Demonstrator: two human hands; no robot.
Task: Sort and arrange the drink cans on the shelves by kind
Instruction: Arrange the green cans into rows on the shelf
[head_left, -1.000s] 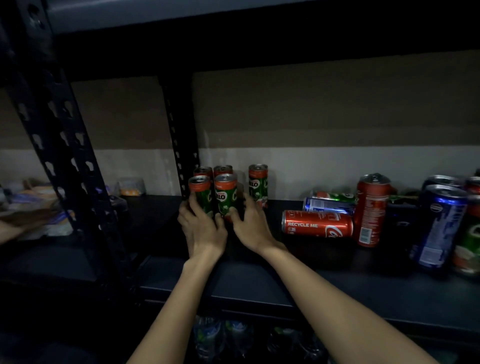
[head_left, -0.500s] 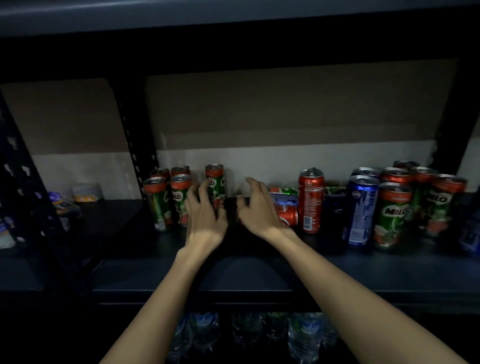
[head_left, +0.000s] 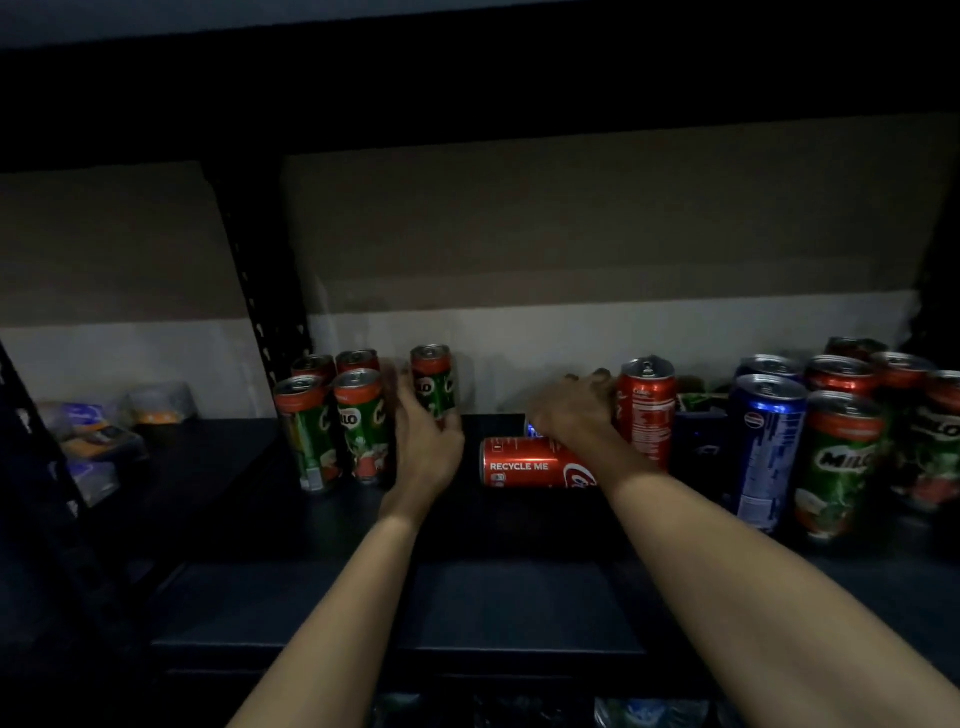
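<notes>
Shelf (head_left: 519, 597): dark metal rack board, dim light; carries all cans.
Landmark: lying red can (head_left: 537, 462), on its side mid-shelf, "RECYCLE ME" facing out.
Green cans, left group (head_left: 332, 426): four upright, packed 2x2, well left of lying red can, by the rack post (head_left: 265, 322).
Single green can (head_left: 434, 382): upright, left of & behind lying red can, just right of the group.
Left hand (head_left: 428, 447): at single green can; grip curved round its lower part, thumb side not visible; contact looks made, can't confirm firm hold.
Right hand (head_left: 574, 410): above & behind lying red can, fingers curled over something hidden behind it; can't tell what, if anything, is held.
Upright red can (head_left: 647, 410): just right of right hand, touching fingertips.
Blue can (head_left: 766, 447): upright, further right of lying red can.
Green cans, right group (head_left: 841, 462): upright, far right, mixed w/ red-topped cans behind.
Packets (head_left: 98, 431): far left, neighbouring bay; blurred.
</notes>
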